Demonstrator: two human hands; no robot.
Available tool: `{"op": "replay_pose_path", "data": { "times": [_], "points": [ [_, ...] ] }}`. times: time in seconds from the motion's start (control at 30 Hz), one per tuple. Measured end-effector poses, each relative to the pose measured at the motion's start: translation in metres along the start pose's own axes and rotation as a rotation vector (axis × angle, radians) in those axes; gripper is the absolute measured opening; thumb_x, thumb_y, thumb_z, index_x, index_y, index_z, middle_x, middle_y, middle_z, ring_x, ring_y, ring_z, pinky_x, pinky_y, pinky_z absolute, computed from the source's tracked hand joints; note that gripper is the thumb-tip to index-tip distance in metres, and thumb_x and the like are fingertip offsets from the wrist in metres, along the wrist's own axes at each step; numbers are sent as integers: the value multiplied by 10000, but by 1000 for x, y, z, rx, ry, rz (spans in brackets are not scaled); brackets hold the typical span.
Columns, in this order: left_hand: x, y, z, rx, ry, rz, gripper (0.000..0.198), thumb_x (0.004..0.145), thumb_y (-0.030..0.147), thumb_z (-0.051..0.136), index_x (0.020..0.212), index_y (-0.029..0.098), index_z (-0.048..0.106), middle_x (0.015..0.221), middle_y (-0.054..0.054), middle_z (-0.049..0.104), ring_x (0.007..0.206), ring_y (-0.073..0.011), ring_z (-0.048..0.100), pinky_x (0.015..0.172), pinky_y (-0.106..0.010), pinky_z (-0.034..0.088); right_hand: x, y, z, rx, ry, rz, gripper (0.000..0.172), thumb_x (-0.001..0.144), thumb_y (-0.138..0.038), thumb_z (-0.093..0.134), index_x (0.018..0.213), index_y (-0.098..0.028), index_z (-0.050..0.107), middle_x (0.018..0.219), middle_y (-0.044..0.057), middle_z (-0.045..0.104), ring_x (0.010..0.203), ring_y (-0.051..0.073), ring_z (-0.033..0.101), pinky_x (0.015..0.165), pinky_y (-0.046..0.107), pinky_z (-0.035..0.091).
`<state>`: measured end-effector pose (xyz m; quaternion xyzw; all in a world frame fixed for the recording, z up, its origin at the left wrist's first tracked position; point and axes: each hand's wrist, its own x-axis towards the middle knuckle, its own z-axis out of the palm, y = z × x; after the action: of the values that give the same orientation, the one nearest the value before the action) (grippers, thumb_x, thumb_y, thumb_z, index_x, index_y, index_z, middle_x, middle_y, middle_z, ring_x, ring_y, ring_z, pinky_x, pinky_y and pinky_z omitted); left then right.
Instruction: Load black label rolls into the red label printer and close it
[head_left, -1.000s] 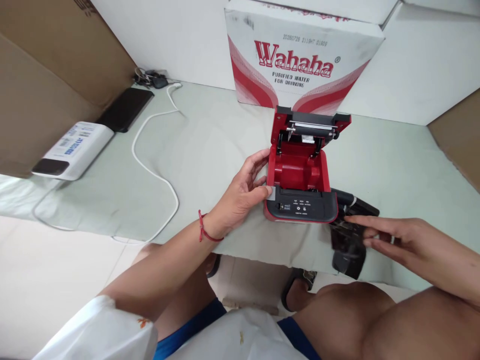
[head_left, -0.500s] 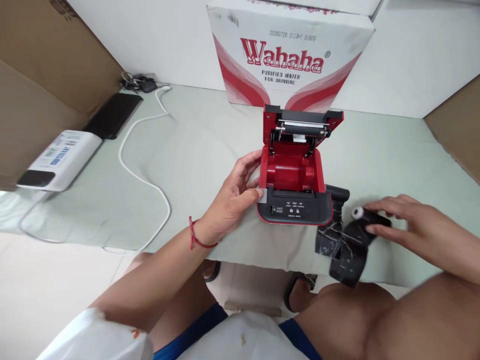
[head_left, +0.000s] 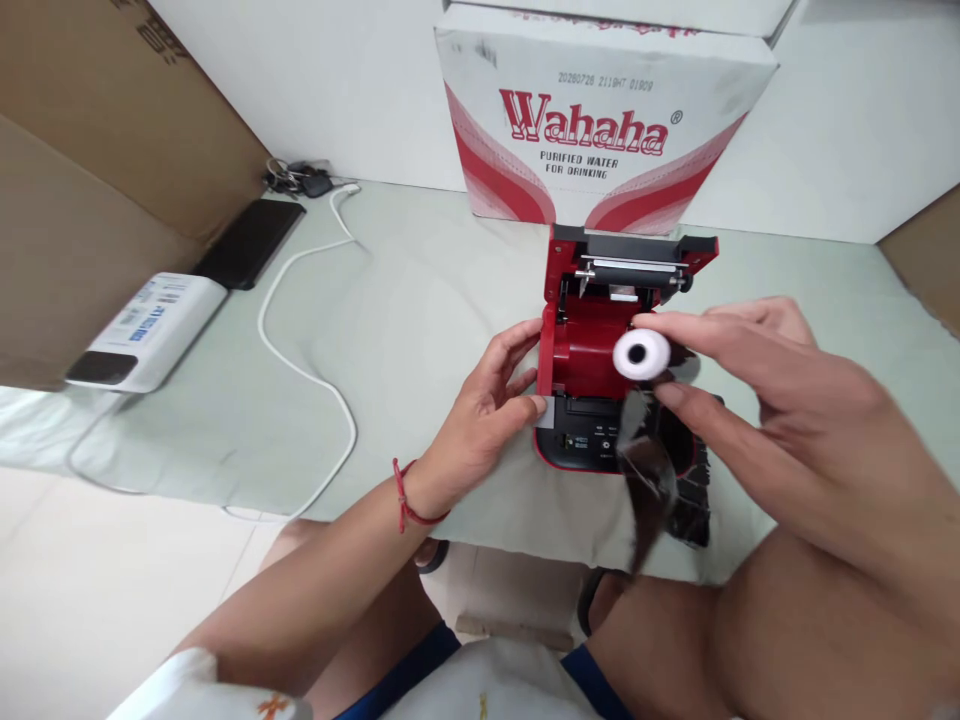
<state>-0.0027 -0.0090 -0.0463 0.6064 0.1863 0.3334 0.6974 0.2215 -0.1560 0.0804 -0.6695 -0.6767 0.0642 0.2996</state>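
A small red and black printer (head_left: 585, 365) stands on the cloth-covered table with its lid raised. My left hand (head_left: 484, 410) grips its left side, the thumb on the front corner and the fingers along the wall. In my right hand (head_left: 780, 400), between thumb and fingertips, is a roll (head_left: 651, 366) with a white end and a dark hole in its middle. A glossy black strip (head_left: 649, 470) hangs from the roll in front of the printer's panel. The roll is over the right part of the red compartment. Another crumpled black strip (head_left: 691, 505) lies by the printer's front right corner.
Behind the printer stands a white and red Wahaha carton (head_left: 600, 130). To the left are a white device (head_left: 146, 330), a black flat object (head_left: 251, 243), keys (head_left: 300, 178) and a white cable (head_left: 330, 385) winding over the cloth. Cardboard (head_left: 112, 190) walls the left side.
My right hand has carried the roll left and up from beside the printer to over its open compartment, its strip trailing. My left hand stays on the printer. The view has shifted slightly.
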Motion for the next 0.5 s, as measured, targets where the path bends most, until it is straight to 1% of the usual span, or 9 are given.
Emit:
{"op": "replay_pose_path", "data": {
  "times": [0.1,0.17,0.23,0.27,0.3,0.33,0.4,0.43,0.5],
  "points": [
    [-1,1,-2,23,-16,9,667,1011,471,850,1634,431,616,1871,-38,536,1802,-363,421,1416,-590,501,18,7,27,-35,-21,-42,453,1131,-245,574,1522,-334,784,1308,58,876,1311,359,728,1069,559,666],
    [-4,2,-1,50,-18,11,632,1045,465,812,1643,430,608,1845,-54,555,1755,-369,486,1397,-606,518,21,12,40,-42,-59,-51,469,1123,-200,545,1514,-292,787,1289,79,882,1330,364,729,1089,584,658],
    [-10,5,2,144,12,57,589,1088,449,754,1658,420,606,1804,-81,575,1703,-368,542,1397,-622,510,21,15,48,-64,-86,-46,475,1122,-177,532,1516,-254,785,1294,104,883,1315,364,738,1085,598,659],
    [-13,6,3,224,43,115,571,1106,440,724,1665,412,609,1778,-96,580,1689,-367,551,1405,-629,496,21,16,50,-87,-89,-40,474,1124,-177,528,1516,-236,786,1297,119,880,1301,368,740,1075,604,661],
    [-17,9,6,326,67,209,586,1105,435,713,1680,398,606,1774,-109,566,1710,-374,520,1425,-637,466,21,16,51,-115,-89,-30,474,1126,-179,523,1518,-222,787,1304,132,876,1290,375,739,1067,611,661],
    [-22,11,8,433,81,316,623,1091,430,714,1699,372,591,1780,-123,557,1742,-385,475,1462,-653,406,21,15,51,-145,-87,-21,477,1129,-182,519,1521,-209,788,1309,144,871,1283,384,734,1063,617,660],
    [-30,17,13,624,20,566,716,1031,464,726,1705,271,582,1747,-167,585,1766,-405,446,1498,-664,337,21,14,52,-194,-88,-16,491,1129,-177,509,1530,-183,792,1318,164,865,1282,404,722,1075,636,651],
    [-34,19,16,705,-32,647,701,1005,414,707,1673,228,606,1717,-173,619,1780,-385,436,1523,-633,291,21,14,53,-211,-91,-18,499,1126,-167,503,1529,-176,797,1318,170,865,1289,413,717,1085,645,645],
    [-39,21,22,818,-130,776,641,945,302,655,1573,174,675,1591,-154,735,1762,-333,479,1565,-574,169,21,14,56,-233,-95,-24,506,1117,-144,491,1493,-182,827,1302,175,871,1307,428,716,1094,658,640]
  ]
}}
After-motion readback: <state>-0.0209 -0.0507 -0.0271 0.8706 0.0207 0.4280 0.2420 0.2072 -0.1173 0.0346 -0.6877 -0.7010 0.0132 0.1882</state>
